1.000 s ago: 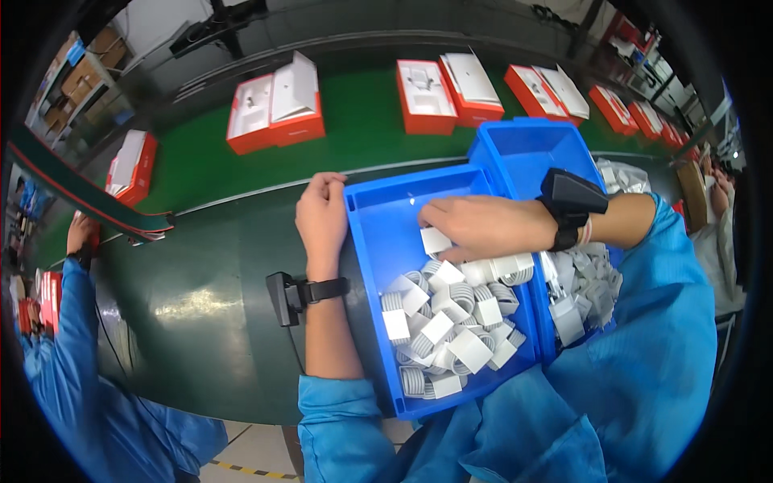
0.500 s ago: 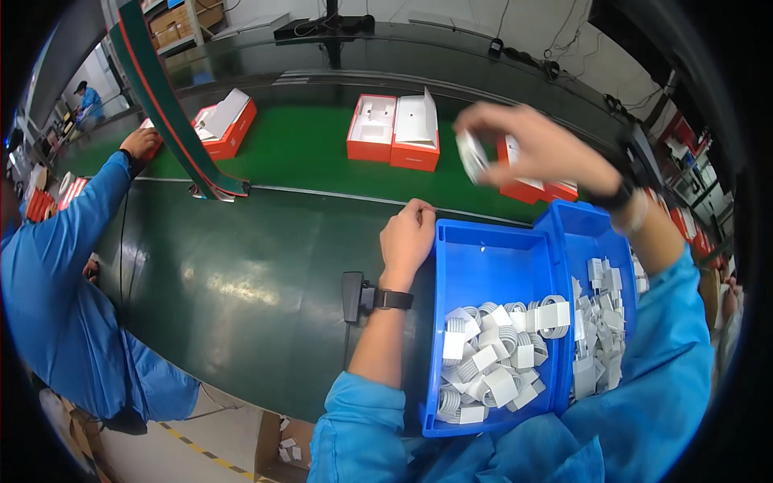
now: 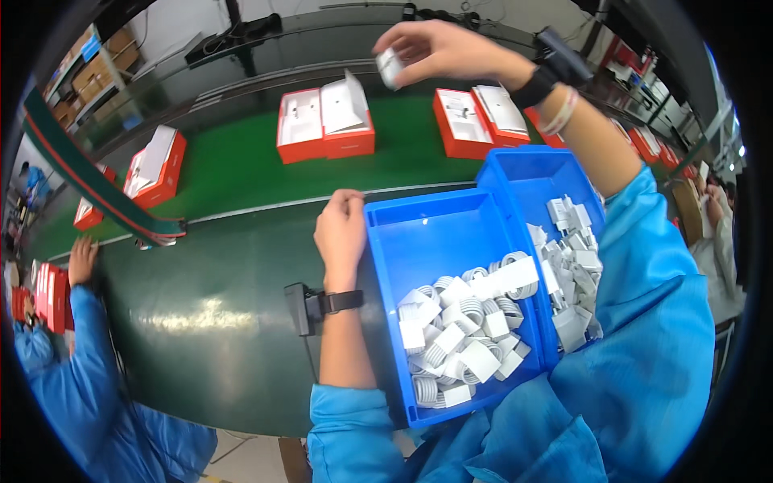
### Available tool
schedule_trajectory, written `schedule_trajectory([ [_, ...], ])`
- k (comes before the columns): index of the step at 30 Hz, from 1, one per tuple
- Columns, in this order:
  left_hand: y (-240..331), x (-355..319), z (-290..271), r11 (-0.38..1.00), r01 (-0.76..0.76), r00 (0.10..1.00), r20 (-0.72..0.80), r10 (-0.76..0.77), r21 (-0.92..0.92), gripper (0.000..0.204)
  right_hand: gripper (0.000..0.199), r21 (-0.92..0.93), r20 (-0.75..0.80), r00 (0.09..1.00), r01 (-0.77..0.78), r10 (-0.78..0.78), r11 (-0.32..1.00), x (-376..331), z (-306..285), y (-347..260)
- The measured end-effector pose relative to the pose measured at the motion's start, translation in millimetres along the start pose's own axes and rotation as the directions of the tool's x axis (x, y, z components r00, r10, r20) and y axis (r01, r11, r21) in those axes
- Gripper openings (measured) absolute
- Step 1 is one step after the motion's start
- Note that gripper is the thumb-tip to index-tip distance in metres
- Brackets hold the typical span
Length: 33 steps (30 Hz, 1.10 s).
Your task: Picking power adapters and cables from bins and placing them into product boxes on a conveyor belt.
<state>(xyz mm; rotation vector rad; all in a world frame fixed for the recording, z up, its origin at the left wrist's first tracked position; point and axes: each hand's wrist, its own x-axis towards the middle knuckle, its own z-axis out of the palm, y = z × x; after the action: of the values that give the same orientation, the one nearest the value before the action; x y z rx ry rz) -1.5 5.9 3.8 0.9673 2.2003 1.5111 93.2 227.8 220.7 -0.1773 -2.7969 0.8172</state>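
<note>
My right hand (image 3: 435,55) is raised above the far side of the belt, between two open boxes. Its thumb and fingers pinch a small white coiled cable (image 3: 390,68) with a paper band. My left hand (image 3: 341,229) rests curled on the dark green table, beside the far left corner of a blue bin (image 3: 419,233). Its inner fingers are hidden, so I cannot see whether anything is in them. Banded white coiled cables (image 3: 467,322) fill the near part of that bin. Joined at its right, a second blue bin (image 3: 535,173) holds white power adapters (image 3: 573,266).
Open red-and-white boxes stand along the green belt (image 3: 233,153): a middle box (image 3: 302,149), a right box (image 3: 463,145) and a left box (image 3: 161,173). A green upright strip (image 3: 88,177) rises at the left. A co-worker's hand (image 3: 82,259) lies at the belt's edge.
My right hand has moved left and farther away with the cable. My view has turned, shifting the bins and boxes leftward. The co-worker's hand has left the box area.
</note>
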Motion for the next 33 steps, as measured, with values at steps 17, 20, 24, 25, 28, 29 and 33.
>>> schedule_trajectory([
  [17, -11, 0, 5, 0.992, -0.024, 1.000, -0.013, 0.023, -0.120, 0.018, 0.061, -0.193, 0.167, 0.887, -0.399, 0.430, 0.897, -121, -7, 160],
  [20, -10, 2, 5, 0.982, -0.046, 0.999, -0.006, 0.046, -0.182, 0.020, 0.057, -0.214, 0.190, 0.867, -0.421, 0.460, 0.882, -123, -13, 169],
  [24, -6, -3, 2, 0.991, -0.003, 1.000, 0.013, 0.005, -0.132, 0.019, 0.045, -0.121, 0.230, 0.927, -0.274, 0.296, 0.954, -136, -8, 181],
  [25, -9, -2, 5, 0.986, -0.039, 0.999, -0.007, 0.039, -0.160, 0.017, 0.041, -0.134, 0.215, 0.934, -0.262, 0.286, 0.956, -142, -9, 189],
  [28, -7, -6, 2, 0.990, -0.007, 1.000, 0.007, 0.009, -0.143, 0.017, 0.036, -0.194, 0.199, 0.926, -0.285, 0.322, 0.939, -152, -4, 188],
  [29, -6, -7, 5, 0.990, -0.009, 1.000, 0.022, 0.013, -0.143, 0.017, 0.032, -0.194, 0.182, 0.946, -0.233, 0.269, 0.953, -160, -3, 195],
  [33, -10, -6, 4, 0.971, -0.015, 0.999, 0.035, 0.024, -0.241, 0.016, 0.021, -0.191, 0.024, 0.896, -0.431, 0.443, 0.882, -162, 11, 197],
])
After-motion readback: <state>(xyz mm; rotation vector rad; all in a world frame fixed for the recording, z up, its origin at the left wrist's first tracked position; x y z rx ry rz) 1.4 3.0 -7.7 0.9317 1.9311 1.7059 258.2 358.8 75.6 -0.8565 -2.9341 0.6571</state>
